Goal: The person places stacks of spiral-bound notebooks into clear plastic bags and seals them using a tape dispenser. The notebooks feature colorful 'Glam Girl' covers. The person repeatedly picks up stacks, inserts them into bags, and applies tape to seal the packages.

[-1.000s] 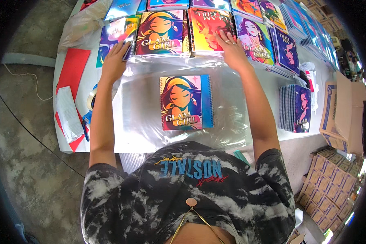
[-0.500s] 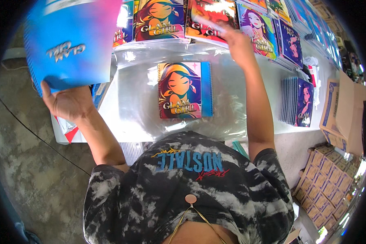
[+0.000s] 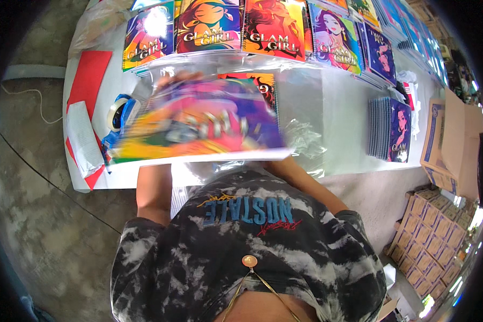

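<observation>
Clamping one notebook (image 3: 204, 126) in left grip (image 3: 181, 79), one tape roll (image 3: 112, 118) nearby; right grip hidden, can't tell.

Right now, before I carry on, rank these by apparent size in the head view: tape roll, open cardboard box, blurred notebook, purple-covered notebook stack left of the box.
Largest to smallest:
1. Blurred notebook, though nearness to the camera may enlarge it
2. Open cardboard box
3. Purple-covered notebook stack
4. Tape roll

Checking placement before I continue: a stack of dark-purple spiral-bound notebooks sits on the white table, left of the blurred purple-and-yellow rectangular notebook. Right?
Wrong side: the head view shows the stack right of the blurred notebook; it does sit on the white table.
</observation>
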The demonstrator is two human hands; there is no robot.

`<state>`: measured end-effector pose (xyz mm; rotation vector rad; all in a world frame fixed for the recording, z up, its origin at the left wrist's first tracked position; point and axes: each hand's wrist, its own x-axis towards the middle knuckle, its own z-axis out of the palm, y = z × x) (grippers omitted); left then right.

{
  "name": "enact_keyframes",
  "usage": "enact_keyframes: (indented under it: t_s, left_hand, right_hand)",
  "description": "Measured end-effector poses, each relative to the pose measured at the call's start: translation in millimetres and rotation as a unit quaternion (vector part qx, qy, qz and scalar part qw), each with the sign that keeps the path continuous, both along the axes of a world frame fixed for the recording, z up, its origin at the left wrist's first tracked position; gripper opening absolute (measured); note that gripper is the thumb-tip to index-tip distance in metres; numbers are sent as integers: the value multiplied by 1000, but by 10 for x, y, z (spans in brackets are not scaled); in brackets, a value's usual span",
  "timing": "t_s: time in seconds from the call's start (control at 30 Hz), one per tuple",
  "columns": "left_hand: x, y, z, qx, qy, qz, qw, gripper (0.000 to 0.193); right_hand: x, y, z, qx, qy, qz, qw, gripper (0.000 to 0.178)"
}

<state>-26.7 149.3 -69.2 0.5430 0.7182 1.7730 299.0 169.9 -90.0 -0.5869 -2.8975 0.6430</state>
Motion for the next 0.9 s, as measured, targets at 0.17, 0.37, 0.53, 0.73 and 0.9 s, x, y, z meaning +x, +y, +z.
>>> enact_keyframes:
  t_s: [0.17,0.37,0.53,0.73,0.9]
  left_hand:
    - [254,-75,-521,-298,427,191,832,37]
    - [1352,-306,-302,-172,806,-24,566,58]
    - [1431,-282,-323,-211,800,-34,560,63]
    - [1163,-233,311,-172,487,150,843,89]
    - [824,-322,517,135,880,141,433,66]
  right_hand:
    - [329,488,53,-43,-13,-93,995,26]
    - [240,1835,528,195,197,-280,919,41]
    - [462,2463,433,124,67,-259,956,36]
    - [557,1841,1030,-242,503,-242,794,21]
    - [112,1404,438,-107,262,-94,955,31]
